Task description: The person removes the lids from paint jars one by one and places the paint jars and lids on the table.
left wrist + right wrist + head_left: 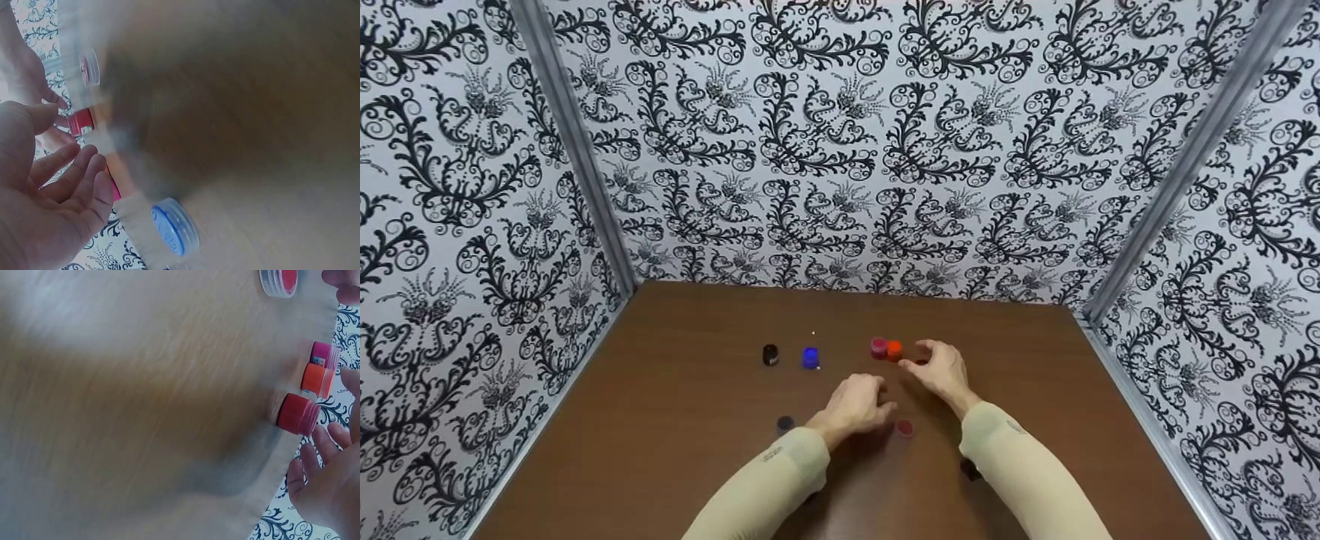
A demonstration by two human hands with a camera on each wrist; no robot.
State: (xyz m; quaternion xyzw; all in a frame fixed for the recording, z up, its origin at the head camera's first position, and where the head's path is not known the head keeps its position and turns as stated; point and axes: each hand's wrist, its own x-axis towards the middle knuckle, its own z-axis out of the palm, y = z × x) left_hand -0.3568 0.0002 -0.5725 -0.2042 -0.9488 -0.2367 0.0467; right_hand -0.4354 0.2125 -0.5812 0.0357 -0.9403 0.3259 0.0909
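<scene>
My left hand [855, 403] hovers over the middle of the table with loosely bent fingers, holding nothing. Near its fingertips lies a clear-rimmed lid with a red top [905, 428]. A clear-rimmed blue lid [174, 228] shows below the fingers in the left wrist view. My right hand [941, 369] is beside a small red paint jar [298, 414], thumb and fingers spread apart; whether a fingertip touches it I cannot tell. To the left of that jar stand an orange jar [894, 350] and a magenta jar [879, 347], side by side.
Farther left on the brown table [660, 420] are a blue jar [810, 358] and a black jar [770, 355]. A dark round lid [785, 424] lies next to the left sleeve. Patterned walls [840, 150] enclose the table at the back and sides.
</scene>
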